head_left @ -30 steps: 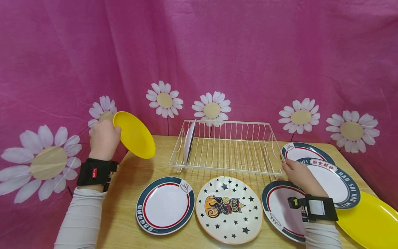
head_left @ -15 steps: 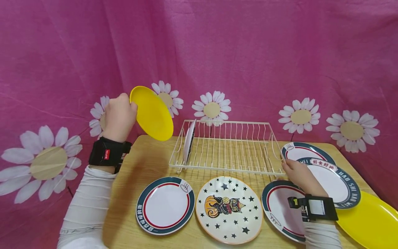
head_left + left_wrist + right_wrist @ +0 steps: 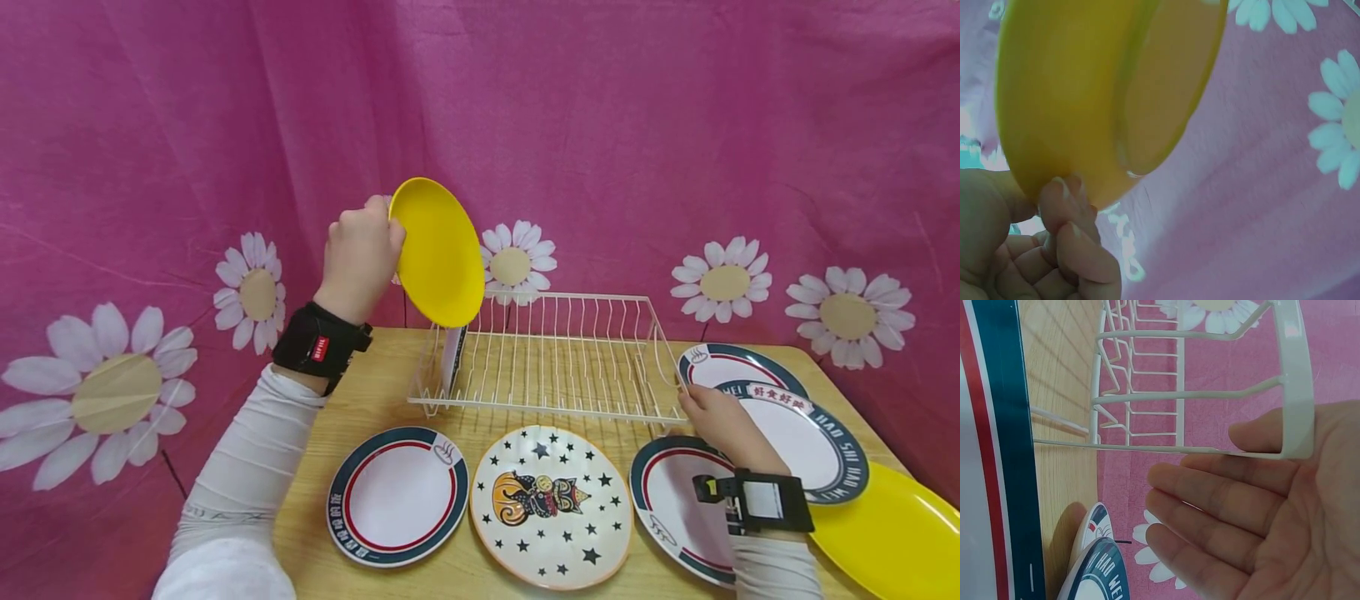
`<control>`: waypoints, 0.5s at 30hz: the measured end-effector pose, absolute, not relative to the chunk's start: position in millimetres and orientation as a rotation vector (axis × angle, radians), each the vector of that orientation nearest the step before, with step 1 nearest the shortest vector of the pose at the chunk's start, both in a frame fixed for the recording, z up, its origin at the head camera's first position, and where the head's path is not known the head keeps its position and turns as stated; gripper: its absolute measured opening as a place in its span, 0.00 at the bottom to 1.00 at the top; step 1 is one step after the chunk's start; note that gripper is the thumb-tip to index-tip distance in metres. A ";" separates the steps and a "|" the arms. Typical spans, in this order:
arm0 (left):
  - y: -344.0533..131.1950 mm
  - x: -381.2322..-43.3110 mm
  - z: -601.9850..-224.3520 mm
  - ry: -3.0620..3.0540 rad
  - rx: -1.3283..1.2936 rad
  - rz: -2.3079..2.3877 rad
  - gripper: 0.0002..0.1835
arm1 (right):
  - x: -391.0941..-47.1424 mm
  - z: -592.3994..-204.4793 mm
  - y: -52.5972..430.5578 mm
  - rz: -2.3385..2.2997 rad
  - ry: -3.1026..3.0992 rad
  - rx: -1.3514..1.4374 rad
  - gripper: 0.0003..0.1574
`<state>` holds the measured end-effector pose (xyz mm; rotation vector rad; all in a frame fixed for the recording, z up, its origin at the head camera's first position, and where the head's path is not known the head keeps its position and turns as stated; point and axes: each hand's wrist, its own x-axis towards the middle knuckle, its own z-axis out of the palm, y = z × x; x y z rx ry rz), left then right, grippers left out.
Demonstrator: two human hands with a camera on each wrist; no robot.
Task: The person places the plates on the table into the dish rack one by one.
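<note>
My left hand (image 3: 362, 257) pinches a yellow plate (image 3: 438, 254) by its rim, thumb on one side and fingers on the other. The plate is raised and tilted above the left end of a white wire dish rack (image 3: 570, 411), overlapping that end in the head view. Its outer side and foot ring (image 3: 1160, 87) fill much of the left wrist view. A plate (image 3: 450, 358) stands upright in the rack's left slots, partly hidden behind the yellow one. At the rack's right front corner, my right hand (image 3: 1241, 506) holds the end wire between thumb and fingers, its other fingers fairly straight.
Along the front of the wooden table (image 3: 315, 500) lie a blue-rimmed plate (image 3: 399, 496), a cat-patterned plate (image 3: 551, 546) and another blue-rimmed plate (image 3: 667, 500). At right, a blue-rimmed plate (image 3: 795, 442) overlaps a large yellow plate (image 3: 892, 533). A pink flowered cloth (image 3: 600, 125) hangs behind.
My left hand has lifted the yellow plate and carried it rightward, from left of the rack to over its left end. My right hand stays at the rack's corner.
</note>
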<state>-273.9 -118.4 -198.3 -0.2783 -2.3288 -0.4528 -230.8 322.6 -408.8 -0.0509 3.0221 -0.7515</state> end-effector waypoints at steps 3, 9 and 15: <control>-103.5 -276.9 -200.6 -2.325 -0.339 -0.368 0.12 | -230.5 -406.9 322.3 -0.752 3.018 -0.049 0.30; -77.0 -283.9 -215.1 -2.283 -0.452 -0.113 0.11 | -230.0 -406.4 320.8 -0.752 3.016 -0.047 0.29; -61.0 -288.5 -233.3 -2.289 -0.536 -0.012 0.09 | -229.8 -406.3 321.3 -0.755 3.008 -0.035 0.31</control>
